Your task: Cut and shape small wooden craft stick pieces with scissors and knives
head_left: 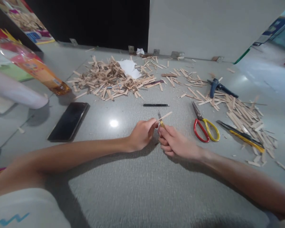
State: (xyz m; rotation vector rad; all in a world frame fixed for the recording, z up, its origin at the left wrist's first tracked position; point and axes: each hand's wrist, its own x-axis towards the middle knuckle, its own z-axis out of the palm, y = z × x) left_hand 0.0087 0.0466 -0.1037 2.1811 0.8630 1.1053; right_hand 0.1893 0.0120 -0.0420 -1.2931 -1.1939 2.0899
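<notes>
Near the middle of the grey surface, my left hand pinches a thin wooden stick, which slants up to the right. Closed around the yellowish handle of a small knife is my right hand. The knife's narrow blade points away from me and crosses the stick, seemingly touching it. Just beyond both hands lies a black pen. To the right of my right hand rest scissors with one red and one yellow handle loop. My fingers partly hide the stick's near end and the knife's handle.
A big heap of wooden pieces spreads at the back, with white paper on it. More wooden strips lie right, beside a yellow-black cutter and blue-handled pliers. Left are a phone and a bottle.
</notes>
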